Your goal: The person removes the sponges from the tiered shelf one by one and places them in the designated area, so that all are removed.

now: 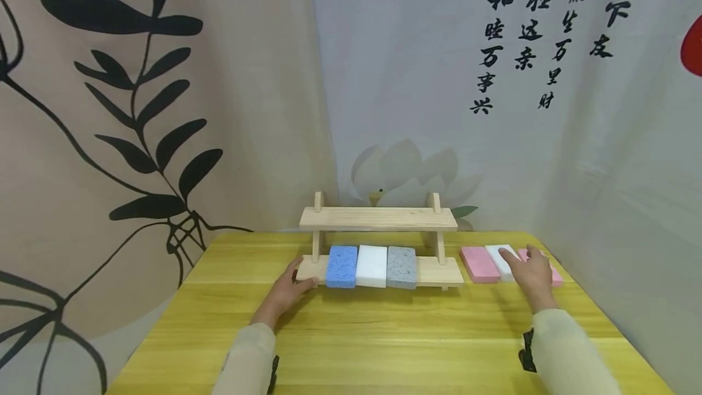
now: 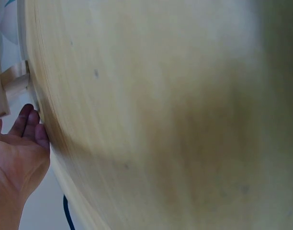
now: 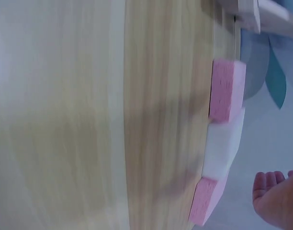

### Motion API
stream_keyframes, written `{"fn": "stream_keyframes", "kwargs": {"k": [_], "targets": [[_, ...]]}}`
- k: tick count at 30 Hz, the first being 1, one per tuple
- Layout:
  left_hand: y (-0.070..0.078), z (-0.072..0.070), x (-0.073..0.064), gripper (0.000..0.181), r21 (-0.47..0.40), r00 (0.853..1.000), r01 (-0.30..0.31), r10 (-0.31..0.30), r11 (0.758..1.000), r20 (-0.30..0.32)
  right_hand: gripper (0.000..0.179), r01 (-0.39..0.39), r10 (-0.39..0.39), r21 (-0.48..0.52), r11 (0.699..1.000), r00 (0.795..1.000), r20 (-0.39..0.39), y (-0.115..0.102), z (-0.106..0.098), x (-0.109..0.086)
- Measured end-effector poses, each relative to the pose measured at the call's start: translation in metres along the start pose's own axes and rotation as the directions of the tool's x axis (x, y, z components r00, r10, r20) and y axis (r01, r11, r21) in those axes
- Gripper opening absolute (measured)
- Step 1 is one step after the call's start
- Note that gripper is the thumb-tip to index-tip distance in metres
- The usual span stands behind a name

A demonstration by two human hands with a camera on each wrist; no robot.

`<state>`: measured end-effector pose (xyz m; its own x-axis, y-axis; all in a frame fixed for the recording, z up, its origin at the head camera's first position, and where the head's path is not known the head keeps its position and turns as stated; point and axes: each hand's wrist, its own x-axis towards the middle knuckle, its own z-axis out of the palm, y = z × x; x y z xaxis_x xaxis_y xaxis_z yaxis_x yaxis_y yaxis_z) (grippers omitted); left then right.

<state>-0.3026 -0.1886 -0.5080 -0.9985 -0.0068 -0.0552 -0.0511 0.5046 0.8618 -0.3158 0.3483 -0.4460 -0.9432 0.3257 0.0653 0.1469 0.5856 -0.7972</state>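
Fingers (image 1: 512, 259) straight over white sponge (image 1: 503, 257), left hand (image 1: 290, 288) on shelf (image 1: 439, 272)

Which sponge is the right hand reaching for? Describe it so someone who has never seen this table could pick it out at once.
On the yellow table, look right of the wooden rack, where three sponges lie side by side. The right hand hovers over the white sponge in the middle. It is the only white one there, flanked by the left pink sponge and the right pink sponge.
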Motion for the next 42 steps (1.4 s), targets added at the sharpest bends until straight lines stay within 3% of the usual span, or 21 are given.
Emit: {"fn": "stream_keyframes", "kwargs": {"k": [13, 23, 31, 42], "targets": [[0.000, -0.001, 0.001, 0.091, -0.015, 1.000, -0.009, 0.010, 1.000, 0.020, 0.091, 0.080, -0.076, 0.066, 0.995, 0.995, -0.064, -0.047, 0.047, -0.031], [0.000, -0.002, 0.003, 0.091, -0.018, 1.000, -0.015, 0.016, 1.000, 0.021, 0.087, 0.109, -0.104, 0.145, 0.983, 0.994, -0.042, -0.075, 0.093, -0.055], [-0.002, -0.002, 0.003, 0.091, -0.006, 0.999, -0.009, 0.009, 1.000, 0.033, 0.085, 0.145, -0.136, 0.136, 0.980, 0.988, -0.075, -0.092, 0.130, -0.073], [-0.004, -0.002, 0.007, 0.091, -0.007, 0.999, 0.000, 0.000, 1.000, 0.044, 0.087, 0.095, -0.092, 0.132, 0.987, 0.995, -0.031, -0.101, 0.163, -0.097]]}}
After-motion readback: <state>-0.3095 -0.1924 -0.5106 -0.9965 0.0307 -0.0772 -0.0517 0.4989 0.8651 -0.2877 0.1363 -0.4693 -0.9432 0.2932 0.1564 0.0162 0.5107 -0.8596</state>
